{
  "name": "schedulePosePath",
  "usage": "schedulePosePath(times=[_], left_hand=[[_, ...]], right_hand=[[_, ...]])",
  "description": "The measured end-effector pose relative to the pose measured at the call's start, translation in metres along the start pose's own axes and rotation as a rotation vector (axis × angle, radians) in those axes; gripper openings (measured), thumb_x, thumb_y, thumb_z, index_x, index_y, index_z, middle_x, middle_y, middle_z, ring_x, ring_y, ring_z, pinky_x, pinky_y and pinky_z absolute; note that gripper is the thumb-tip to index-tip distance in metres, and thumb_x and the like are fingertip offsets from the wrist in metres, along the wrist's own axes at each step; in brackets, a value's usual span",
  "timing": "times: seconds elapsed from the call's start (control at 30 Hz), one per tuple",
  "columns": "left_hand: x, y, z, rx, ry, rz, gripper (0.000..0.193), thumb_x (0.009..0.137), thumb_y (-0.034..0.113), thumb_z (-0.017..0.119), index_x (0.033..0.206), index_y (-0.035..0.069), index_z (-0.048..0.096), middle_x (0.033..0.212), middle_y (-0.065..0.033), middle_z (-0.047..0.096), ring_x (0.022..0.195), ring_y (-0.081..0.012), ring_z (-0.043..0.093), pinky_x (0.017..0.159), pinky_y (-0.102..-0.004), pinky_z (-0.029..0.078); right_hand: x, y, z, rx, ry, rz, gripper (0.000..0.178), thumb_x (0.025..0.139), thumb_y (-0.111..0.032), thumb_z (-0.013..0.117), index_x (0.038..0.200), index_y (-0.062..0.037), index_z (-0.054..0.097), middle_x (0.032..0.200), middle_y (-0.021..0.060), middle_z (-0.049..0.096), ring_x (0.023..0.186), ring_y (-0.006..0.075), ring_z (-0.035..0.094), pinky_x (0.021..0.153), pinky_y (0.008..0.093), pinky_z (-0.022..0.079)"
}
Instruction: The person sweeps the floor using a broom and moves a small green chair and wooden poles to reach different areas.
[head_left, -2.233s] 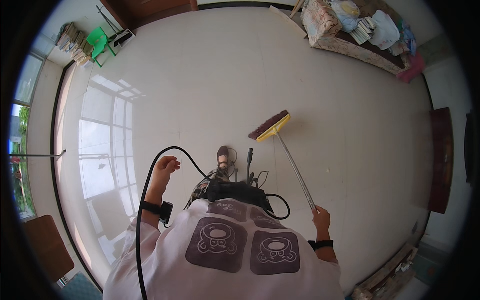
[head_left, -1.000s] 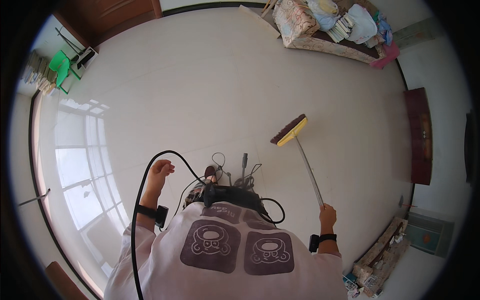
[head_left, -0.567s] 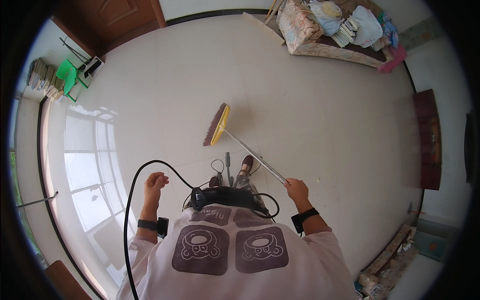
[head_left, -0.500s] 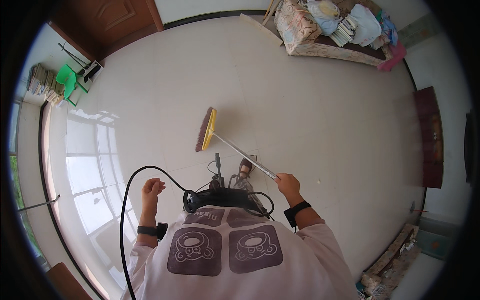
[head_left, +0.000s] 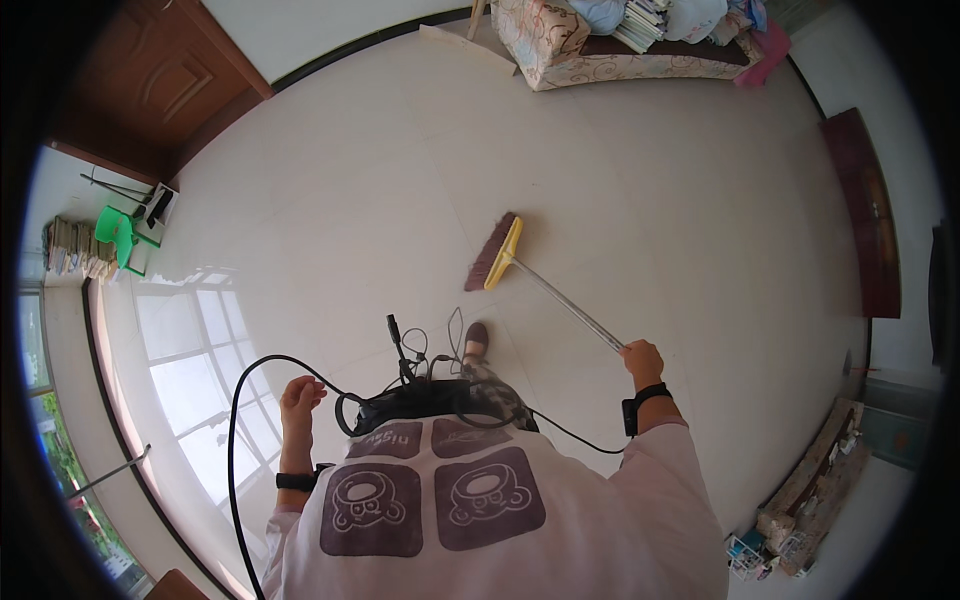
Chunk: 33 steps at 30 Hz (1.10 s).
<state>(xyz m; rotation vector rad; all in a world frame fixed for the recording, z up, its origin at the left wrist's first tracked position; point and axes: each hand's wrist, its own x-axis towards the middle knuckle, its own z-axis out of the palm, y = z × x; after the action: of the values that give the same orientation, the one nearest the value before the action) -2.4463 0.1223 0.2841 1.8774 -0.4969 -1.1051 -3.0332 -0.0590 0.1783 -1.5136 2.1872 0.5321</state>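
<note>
A push broom (head_left: 515,252) with a yellow head, dark brown bristles and a slim silver handle rests its head on the floor ahead of me. My right hand (head_left: 642,364) is wrapped round the handle near its upper end, out to my right. The handle slants from that hand forward and left to the head, whose bristles face left. My left hand (head_left: 301,394) hangs at my left side, holding nothing, its fingers loosely bent and slightly apart. A black cable (head_left: 238,400) loops close beside it.
Pale glossy tiles (head_left: 380,200) make up the floor. A patterned sofa (head_left: 600,72) loaded with bags and books stands far ahead. At left are a green chair (head_left: 122,232), stacked books (head_left: 72,246) and a brown door (head_left: 160,80). A dark red cabinet (head_left: 862,215) lines the right wall.
My right hand has moved right with the broom, and the broom head has shifted right across the floor. The view has turned and moved, and my feet have changed position. My left hand stays low at my side.
</note>
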Motion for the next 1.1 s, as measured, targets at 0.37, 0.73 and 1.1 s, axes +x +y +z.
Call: schedulePosePath(times=[0.37,0.73,1.1], left_hand=[[0.048,0.041,0.063,0.114,-0.037,0.041,0.017,0.086,0.015,0.05,0.097,0.004,0.057,0.085,-0.0043,0.063,0.08,-0.0142,0.061,0.071,-0.0268,0.045],[0.084,0.076,0.095,0.166,-0.136,0.119,0.018,0.086,0.013,0.049,0.098,0.003,0.058,0.086,-0.0072,0.065,0.077,-0.0152,0.062,0.068,-0.0261,0.045],[0.131,0.105,0.121,0.209,-0.149,0.068,0.022,0.085,0.015,0.049,0.098,0.001,0.057,0.087,-0.0096,0.064,0.079,-0.0174,0.062,0.071,-0.0273,0.046]], right_hand=[[-0.032,0.156,-0.031,-0.021,0.193,0.288,0.024,0.085,-0.027,0.056,0.093,-0.0077,0.066,0.088,0.0122,0.066,0.081,0.0293,0.064,0.069,0.0383,0.052],[-0.03,0.083,-0.013,0.185,0.229,0.033,0.028,0.08,-0.03,0.059,0.097,-0.0098,0.067,0.095,0.0121,0.065,0.088,0.0299,0.061,0.077,0.0383,0.049],[0.022,-0.136,-0.027,0.246,0.133,-0.403,0.021,0.076,-0.03,0.057,0.083,-0.0122,0.066,0.081,0.0099,0.065,0.081,0.0295,0.061,0.07,0.0407,0.049]])
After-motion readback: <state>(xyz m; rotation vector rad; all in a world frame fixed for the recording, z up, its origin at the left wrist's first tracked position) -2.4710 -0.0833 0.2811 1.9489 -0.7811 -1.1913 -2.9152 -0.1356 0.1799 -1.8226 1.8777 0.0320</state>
